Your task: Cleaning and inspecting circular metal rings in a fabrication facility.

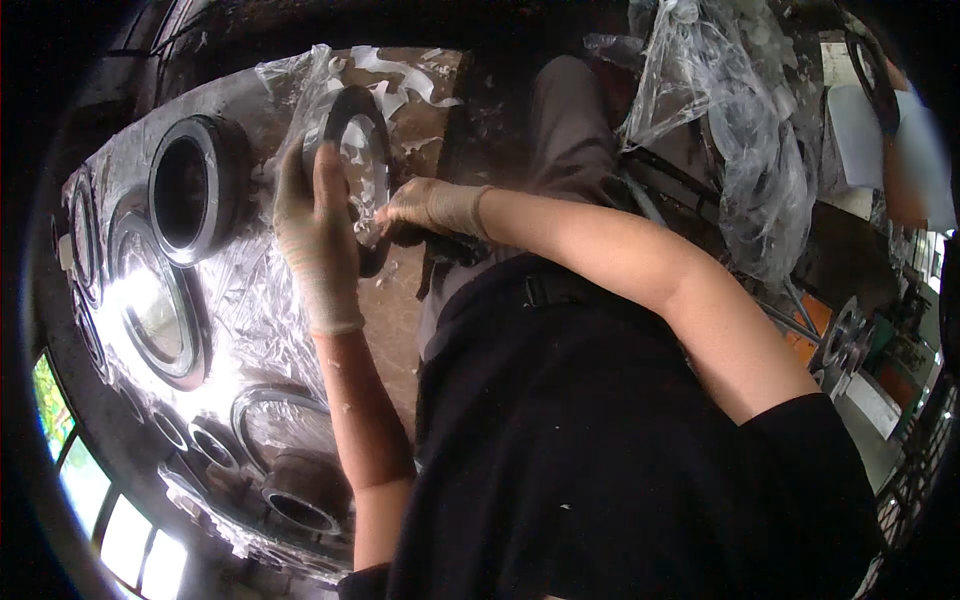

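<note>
A dark ring (364, 103) with a wide hole stands tilted at the table's edge in front of me. My left hand (312, 225), in a light knit glove, grips its left side, with the thumb lying across the rim. My right hand (428, 205), gloved the same way, is at the ring's lower right side with its fingers pinched together near the hole. What those fingers hold is too small to make out. Crumpled clear film (300, 120) lies beside and behind the ring, and white paper-like scraps (400, 75) lie beyond it.
On the film-covered table to the left stand a thick dark ring (168, 160), a wide flat ring (190, 345) and several smaller ones. A thick-walled cylinder (300, 510) sits at the lower left. Clear plastic bags (750, 150) hang at the right. Another person's arm (905, 180) shows at the far right.
</note>
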Demonstrator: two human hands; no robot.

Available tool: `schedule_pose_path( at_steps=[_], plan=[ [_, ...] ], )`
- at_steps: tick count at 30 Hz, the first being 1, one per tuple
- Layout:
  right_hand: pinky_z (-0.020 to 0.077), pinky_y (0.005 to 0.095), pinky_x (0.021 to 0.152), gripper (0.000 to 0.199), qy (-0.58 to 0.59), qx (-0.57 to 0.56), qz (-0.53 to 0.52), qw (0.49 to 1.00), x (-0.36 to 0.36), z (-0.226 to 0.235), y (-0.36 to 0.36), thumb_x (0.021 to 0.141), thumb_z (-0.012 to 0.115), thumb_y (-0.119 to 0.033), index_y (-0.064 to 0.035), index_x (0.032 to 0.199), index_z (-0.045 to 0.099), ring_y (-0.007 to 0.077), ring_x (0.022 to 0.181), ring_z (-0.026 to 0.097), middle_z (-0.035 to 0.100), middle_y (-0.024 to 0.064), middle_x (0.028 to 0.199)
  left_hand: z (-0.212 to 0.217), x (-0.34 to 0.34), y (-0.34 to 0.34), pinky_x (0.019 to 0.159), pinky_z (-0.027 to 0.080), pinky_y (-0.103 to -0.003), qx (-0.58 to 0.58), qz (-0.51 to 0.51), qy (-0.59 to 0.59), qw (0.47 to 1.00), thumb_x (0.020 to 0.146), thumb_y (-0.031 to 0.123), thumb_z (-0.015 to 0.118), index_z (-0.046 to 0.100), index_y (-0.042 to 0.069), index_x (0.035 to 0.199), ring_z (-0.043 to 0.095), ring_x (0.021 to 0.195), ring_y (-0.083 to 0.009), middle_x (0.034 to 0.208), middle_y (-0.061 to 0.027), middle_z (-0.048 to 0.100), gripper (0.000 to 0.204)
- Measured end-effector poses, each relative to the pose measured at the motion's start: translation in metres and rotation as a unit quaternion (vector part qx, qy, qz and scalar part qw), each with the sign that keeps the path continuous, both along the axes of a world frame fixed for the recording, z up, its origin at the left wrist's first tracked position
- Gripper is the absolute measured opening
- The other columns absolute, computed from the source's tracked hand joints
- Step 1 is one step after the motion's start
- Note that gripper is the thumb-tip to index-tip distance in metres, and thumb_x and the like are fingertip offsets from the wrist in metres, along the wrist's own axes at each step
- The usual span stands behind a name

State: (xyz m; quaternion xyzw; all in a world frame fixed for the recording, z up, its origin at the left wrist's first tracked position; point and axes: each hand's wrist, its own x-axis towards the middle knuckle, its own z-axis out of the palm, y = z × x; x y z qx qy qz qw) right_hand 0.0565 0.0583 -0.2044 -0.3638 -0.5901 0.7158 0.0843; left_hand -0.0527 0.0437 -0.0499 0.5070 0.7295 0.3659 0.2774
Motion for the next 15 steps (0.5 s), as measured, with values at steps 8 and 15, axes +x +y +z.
schedule_pose_path(
  at_steps=[8,15],
  plan=[
    [0.0522,0.0359,0.076,0.036,-0.012,-0.025,-0.020,0.999,0.044,0.089,-0.001,0.089,0.062,-0.036,-0.0030,0.099,0.070,0.0228,0.083,0.069,0.072,0.0123,0.086,-0.004,-0.019,0.004,0.049,0.038,-0.025,0.007,0.077,-0.038,0.996,0.098,0.031,0.055,0.063,0.000,0.098,0.048,0.054,-0.0083,0.067,-0.0010,0.054,0.032],
    [0.0553,0.0363,0.065,0.024,-0.454,0.541,0.344,0.618,0.060,0.175,0.015,0.085,0.062,-0.028,-0.0099,0.099,0.070,0.0217,0.085,0.071,0.071,0.0092,0.082,-0.003,-0.030,-0.005,0.052,0.039,-0.022,0.123,-0.001,0.079,0.989,0.096,0.027,0.058,0.064,0.000,0.103,0.050,0.056,-0.0058,0.070,-0.0007,0.057,0.029]
  ],
)
